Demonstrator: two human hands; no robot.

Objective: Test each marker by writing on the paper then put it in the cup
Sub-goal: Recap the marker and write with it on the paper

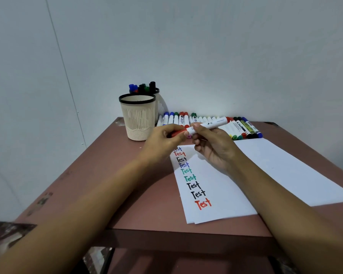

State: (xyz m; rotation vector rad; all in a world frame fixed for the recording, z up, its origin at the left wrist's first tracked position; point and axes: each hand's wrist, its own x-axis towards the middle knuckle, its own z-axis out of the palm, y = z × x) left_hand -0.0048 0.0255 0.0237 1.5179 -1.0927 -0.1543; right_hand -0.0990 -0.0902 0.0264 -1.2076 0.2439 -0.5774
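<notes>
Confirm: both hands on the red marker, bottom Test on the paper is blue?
Not blue: in the head view the bottom Test on the paper is red. The left hand and right hand are both on the red marker.

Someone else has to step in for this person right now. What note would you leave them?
Left hand grips the red cap at the marker's end; right hand holds the red marker over the paper.
Done: a column of "Test" words, lowest one red; some markers stand in the back cup.
Left: probably cup this one, then test the row of markers by the wall. No markers show in the front cup.
</notes>
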